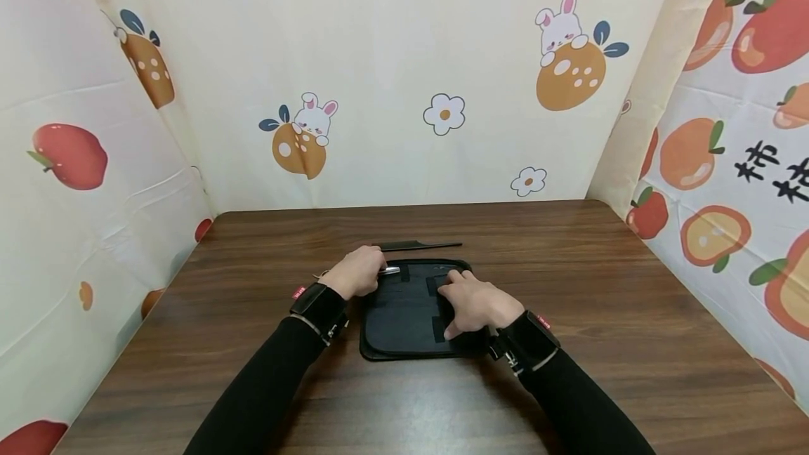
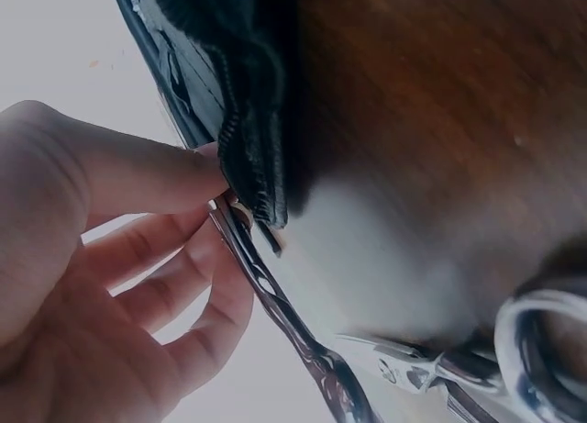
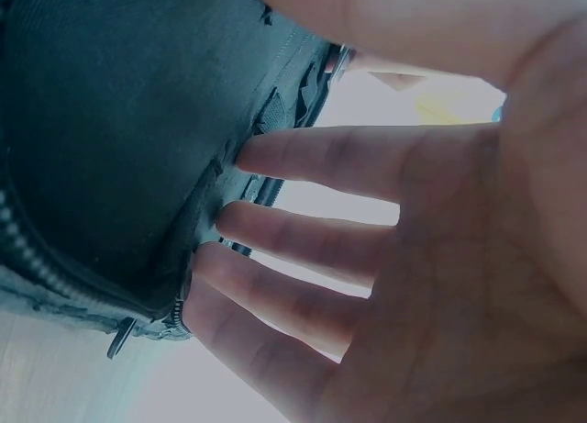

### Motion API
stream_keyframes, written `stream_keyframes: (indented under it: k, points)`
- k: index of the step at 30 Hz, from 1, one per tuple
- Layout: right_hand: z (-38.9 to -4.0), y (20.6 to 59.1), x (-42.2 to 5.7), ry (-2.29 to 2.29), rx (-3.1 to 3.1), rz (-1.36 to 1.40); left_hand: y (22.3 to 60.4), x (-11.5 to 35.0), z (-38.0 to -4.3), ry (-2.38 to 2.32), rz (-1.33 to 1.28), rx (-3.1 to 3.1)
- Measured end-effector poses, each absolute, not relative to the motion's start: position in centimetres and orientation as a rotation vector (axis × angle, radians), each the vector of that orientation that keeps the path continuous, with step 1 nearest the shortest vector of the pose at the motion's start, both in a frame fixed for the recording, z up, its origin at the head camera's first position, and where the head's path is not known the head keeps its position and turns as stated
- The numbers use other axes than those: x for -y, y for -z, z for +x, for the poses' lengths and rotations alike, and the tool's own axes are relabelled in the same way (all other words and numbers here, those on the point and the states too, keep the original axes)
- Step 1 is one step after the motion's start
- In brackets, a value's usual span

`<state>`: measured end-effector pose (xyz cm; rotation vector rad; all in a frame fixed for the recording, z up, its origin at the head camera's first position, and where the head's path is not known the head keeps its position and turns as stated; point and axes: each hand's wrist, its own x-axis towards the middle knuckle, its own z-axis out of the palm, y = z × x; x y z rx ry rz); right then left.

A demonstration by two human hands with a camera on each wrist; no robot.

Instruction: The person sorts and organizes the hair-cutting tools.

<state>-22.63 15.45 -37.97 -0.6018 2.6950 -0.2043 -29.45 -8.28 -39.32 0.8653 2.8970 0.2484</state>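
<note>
A black zippered case point(image 1: 404, 314) lies unfolded on the table, its inner side up with dark straps across it. My left hand point(image 1: 357, 272) is at its far left corner, where thumb and fingertips pinch a slim shiny metal tool point(image 2: 275, 304) beside the zipper edge point(image 2: 229, 120). A silver end point(image 1: 390, 270) of metal shows past those fingers, over the case. In the left wrist view, ring-handled scissors point(image 2: 413, 368) appear just below that tool. My right hand point(image 1: 480, 304) rests on the right part of the case, fingers long and spread, fingertips at the inner lining point(image 3: 110, 148).
Beyond the case a black comb point(image 1: 420, 246) lies crosswise on the brown wooden table point(image 1: 284, 385). Printed cloth walls point(image 1: 392, 55) stand along the back and both sides. A zipper pull point(image 3: 119, 339) hangs at the case's corner.
</note>
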Motion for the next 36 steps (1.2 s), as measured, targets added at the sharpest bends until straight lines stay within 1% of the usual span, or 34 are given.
stream_keyframes:
  k: [27,36]
  points:
    - [-23.0,38.1,-15.4,0.203,-2.704,-0.601,39.2,7.8,-30.4,-0.19,0.808,-2.881]
    - [-22.9,38.1,-15.3,0.209,-2.694,-0.598,39.2,7.2,-29.8,-0.016,0.769,-2.912]
